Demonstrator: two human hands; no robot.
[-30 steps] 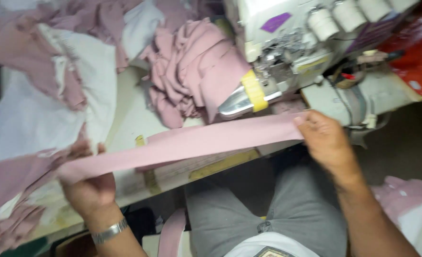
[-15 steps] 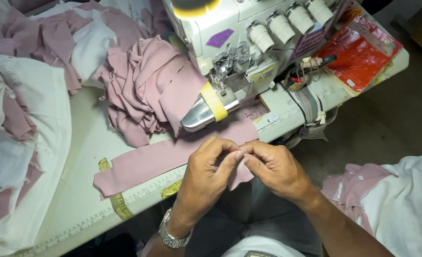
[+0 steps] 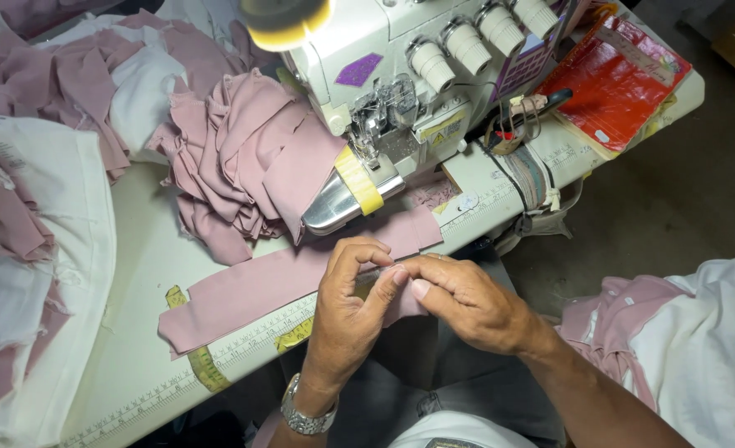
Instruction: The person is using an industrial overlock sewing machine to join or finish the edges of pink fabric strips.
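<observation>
White worktable (image 3: 143, 249) edged with a printed ruler fills the scene, a grey floor off to the right. Nearest, the left hand (image 3: 347, 319), a metal watch (image 3: 304, 413) on its wrist, and the right hand (image 3: 467, 303) meet fingertip to fingertip, both pinching the near end of a pink fabric strip (image 3: 260, 290). That strip lies flat across the table's near edge, running left over a yellow tape measure (image 3: 206, 365). Farther back stands a white sewing machine (image 3: 401, 91), heaped pink fabric pieces (image 3: 243, 158) just left of it, a red packet (image 3: 620, 79) at far right.
</observation>
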